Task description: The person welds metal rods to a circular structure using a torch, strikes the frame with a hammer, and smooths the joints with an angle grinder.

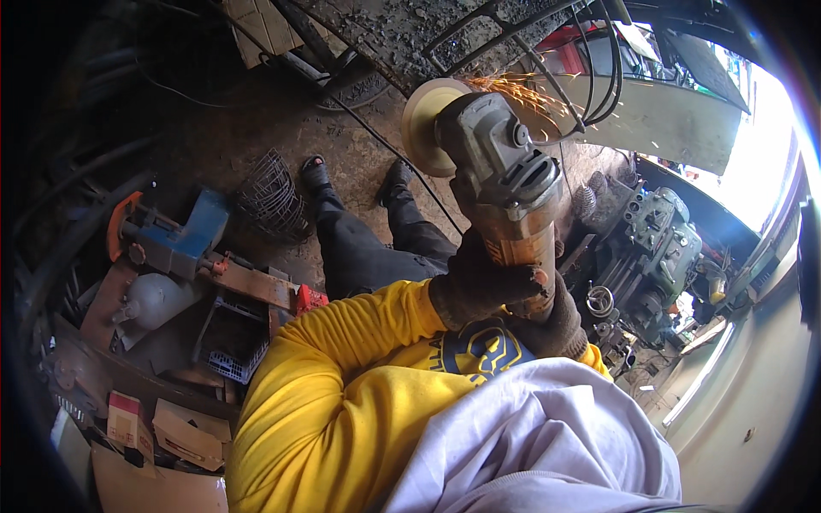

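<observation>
One grey-and-orange angle grinder is in mid-use: bright orange sparks spray rightward from beside its round, pale-yellow disc, so I judge the grinding to be under way and not finished. The tool is in front of the person's chest, its head pointing up and away, just below the edge of a dark metal bench strewn with black chips. Near the disc, a frame of bent, dark metal rods reaches over that edge and is probably the workpiece, though the grinder's head hides the exact point of contact. No finished surface shows clearly, so I cannot tell how much is done or how much is left.

Both hands wear dark, dirty fabric gloves, and neither is free. The left hand is clenched round the grinder's orange-brown barrel, its thumb laid across the top and a fingertip showing bare through the worn glove. The right hand grips the rear end from the right and underneath; its fingers are partly hidden behind the barrel, but it appears to be wrapped tightly. Neither hand touches the rods, which lie well ahead of both.
</observation>
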`<state>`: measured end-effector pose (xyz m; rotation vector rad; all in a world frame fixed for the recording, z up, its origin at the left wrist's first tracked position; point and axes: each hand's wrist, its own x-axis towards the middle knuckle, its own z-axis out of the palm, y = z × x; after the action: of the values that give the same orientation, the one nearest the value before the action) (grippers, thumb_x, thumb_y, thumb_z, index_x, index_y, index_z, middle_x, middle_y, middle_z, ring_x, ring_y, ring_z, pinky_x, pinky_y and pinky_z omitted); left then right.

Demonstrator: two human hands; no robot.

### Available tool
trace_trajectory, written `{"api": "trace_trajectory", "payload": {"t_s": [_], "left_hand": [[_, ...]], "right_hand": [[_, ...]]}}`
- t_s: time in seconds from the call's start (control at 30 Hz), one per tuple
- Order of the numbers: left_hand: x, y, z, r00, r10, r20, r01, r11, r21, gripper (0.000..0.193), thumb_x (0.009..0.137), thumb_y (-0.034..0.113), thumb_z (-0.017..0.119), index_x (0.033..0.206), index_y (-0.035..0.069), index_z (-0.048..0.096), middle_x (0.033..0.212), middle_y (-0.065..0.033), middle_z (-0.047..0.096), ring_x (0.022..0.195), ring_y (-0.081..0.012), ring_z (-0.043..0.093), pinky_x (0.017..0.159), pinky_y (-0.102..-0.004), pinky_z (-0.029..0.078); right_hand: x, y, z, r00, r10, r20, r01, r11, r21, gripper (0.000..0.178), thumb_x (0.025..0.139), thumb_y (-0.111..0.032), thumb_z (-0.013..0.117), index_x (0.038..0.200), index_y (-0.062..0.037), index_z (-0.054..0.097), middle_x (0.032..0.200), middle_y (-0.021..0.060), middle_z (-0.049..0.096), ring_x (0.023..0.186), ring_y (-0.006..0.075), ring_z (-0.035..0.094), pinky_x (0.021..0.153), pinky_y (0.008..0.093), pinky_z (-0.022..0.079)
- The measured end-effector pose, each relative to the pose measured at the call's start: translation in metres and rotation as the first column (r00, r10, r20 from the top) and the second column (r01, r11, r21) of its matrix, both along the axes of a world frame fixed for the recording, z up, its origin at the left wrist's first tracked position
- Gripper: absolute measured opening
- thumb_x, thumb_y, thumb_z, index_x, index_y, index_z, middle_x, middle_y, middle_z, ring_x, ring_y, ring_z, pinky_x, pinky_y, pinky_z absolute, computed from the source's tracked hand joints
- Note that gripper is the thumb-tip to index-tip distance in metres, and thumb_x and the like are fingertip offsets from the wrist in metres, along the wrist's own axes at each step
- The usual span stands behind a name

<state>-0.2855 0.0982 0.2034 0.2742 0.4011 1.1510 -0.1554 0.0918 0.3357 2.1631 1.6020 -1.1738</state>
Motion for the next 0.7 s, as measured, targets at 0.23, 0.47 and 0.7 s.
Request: {"api": "trace_trajectory", "payload": {"t_s": [0.23, 0.47, 0.7], "left_hand": [[0.0023, -0.0032, -0.0029, 1.000, -0.021, 0.012, 0.021, 1.000, -0.023, 0.081, 0.081, 0.037, 0.079, 0.144, 0.003, 0.039, 0.129, -0.0138, 0.056, 0.119, -0.0250, 0.058, 0.104, -0.0402, 0.048], [0.0017, -0.0023, 0.0032, 0.997, -0.053, 0.059, 0.054, 0.998, -0.031, 0.083, 0.082, 0.041, 0.080, 0.143, 0.003, 0.039, 0.129, -0.0139, 0.055, 0.118, -0.0247, 0.058, 0.103, -0.0406, 0.048], [0.0073, -0.0029, -0.0016, 0.999, 0.011, -0.031, -0.010, 1.000, 0.021, 0.085, 0.082, 0.046, 0.079, 0.143, 0.003, 0.039, 0.130, -0.0144, 0.054, 0.119, -0.0259, 0.058, 0.104, -0.0407, 0.048]], "right_hand": [[0.0008, 0.0025, 0.0018, 0.997, 0.068, -0.027, -0.068, 0.998, 0.012, 0.077, 0.075, -0.020, 0.089, 0.139, -0.0068, 0.048, 0.122, 0.0165, 0.069, 0.112, 0.0277, 0.068, 0.094, 0.0403, 0.055], [0.0061, -0.0038, -0.0007, 0.998, 0.051, -0.041, -0.049, 0.998, 0.039, 0.077, 0.075, -0.020, 0.089, 0.139, -0.0063, 0.049, 0.122, 0.0165, 0.068, 0.111, 0.0274, 0.068, 0.096, 0.0395, 0.054], [0.0032, -0.0013, 0.0016, 0.999, 0.048, -0.013, -0.048, 0.999, 0.024, 0.076, 0.075, -0.017, 0.089, 0.139, -0.0055, 0.049, 0.123, 0.0158, 0.068, 0.111, 0.0256, 0.069, 0.095, 0.0388, 0.054]]}}
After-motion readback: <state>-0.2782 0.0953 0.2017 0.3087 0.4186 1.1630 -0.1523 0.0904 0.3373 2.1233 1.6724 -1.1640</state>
